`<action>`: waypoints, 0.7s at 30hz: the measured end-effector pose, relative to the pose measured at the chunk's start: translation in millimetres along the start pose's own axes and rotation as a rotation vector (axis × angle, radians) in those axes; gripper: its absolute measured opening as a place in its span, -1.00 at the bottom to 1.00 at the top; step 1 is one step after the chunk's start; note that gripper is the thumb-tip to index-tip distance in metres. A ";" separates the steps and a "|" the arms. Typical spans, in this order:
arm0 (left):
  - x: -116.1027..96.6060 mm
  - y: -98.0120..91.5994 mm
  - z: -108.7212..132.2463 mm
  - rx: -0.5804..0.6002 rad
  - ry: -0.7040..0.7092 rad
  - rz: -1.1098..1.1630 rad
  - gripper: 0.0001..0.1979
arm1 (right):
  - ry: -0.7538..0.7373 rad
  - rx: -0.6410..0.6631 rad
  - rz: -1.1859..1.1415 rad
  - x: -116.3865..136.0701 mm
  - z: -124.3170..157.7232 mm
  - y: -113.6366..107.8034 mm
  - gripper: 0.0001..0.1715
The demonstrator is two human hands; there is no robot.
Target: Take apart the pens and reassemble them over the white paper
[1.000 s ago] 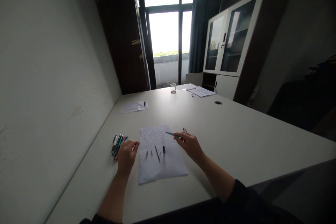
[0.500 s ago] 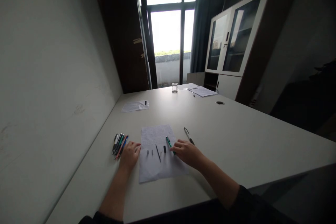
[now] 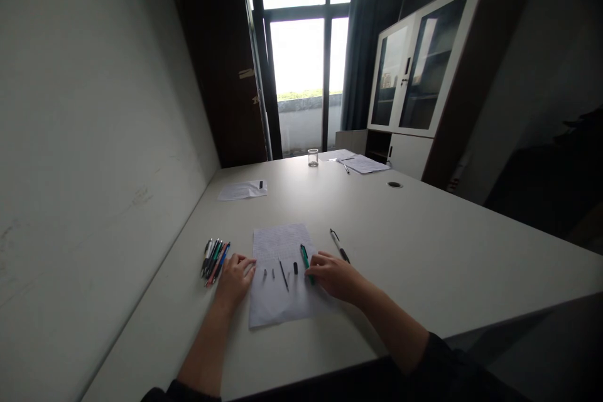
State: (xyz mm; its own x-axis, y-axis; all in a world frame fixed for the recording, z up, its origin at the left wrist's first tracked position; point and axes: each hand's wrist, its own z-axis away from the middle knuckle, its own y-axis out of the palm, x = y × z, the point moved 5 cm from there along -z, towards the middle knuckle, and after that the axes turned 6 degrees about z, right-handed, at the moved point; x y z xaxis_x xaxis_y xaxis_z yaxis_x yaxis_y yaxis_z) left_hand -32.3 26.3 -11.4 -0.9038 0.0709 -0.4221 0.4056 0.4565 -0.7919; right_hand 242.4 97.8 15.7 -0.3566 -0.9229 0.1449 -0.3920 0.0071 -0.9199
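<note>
Printed paper sheets point(image 3: 264, 308) lie in front of me. On them, in a loose row, are a thin dark pen refill point(image 3: 283, 274), a short black grip sleeve point(image 3: 295, 268) and a few small pen parts point(image 3: 264, 273). A green pen barrel point(image 3: 304, 256) lies at the row's right end, its lower part between the fingers of my right hand point(image 3: 336, 275). My left hand point(image 3: 235, 279) rests with its fingers apart at the sheets' left edge, holding nothing. Beside it is a bunch of several pens point(image 3: 217, 260).
A white and black pen point(image 3: 340, 246) lies beyond my right hand. Farther off are a glass cup point(image 3: 313, 157), more papers point(image 3: 365, 164) with a pen point(image 3: 347, 169), and a clear plastic bag point(image 3: 242, 190). A wall point(image 3: 117, 169) borders the table's left side.
The green barrel has shifted slightly right and turned a little more upright in my right hand. My left hand has slid slightly right over the paper's edge.
</note>
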 end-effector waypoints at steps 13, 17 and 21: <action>2.8 2.8 0.5 0.002 0.014 -0.008 -0.77 | 0.042 -0.045 -0.073 -6.1 -0.2 -3.6 -0.62; 1.3 1.9 0.6 0.006 0.010 -0.010 -0.77 | 0.049 -0.065 -0.084 -6.9 0.0 -5.0 -0.65; -0.4 0.4 0.4 0.006 0.003 -0.010 -0.78 | 0.057 -0.068 -0.082 -6.5 -0.6 -5.6 -0.66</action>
State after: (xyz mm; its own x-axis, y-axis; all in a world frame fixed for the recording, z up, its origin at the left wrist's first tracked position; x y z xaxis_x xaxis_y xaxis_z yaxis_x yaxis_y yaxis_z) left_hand -31.7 26.1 -11.7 -0.9083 0.0690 -0.4125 0.3971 0.4518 -0.7989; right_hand 246.3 104.0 20.1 -0.3676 -0.8982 0.2412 -0.4776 -0.0402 -0.8776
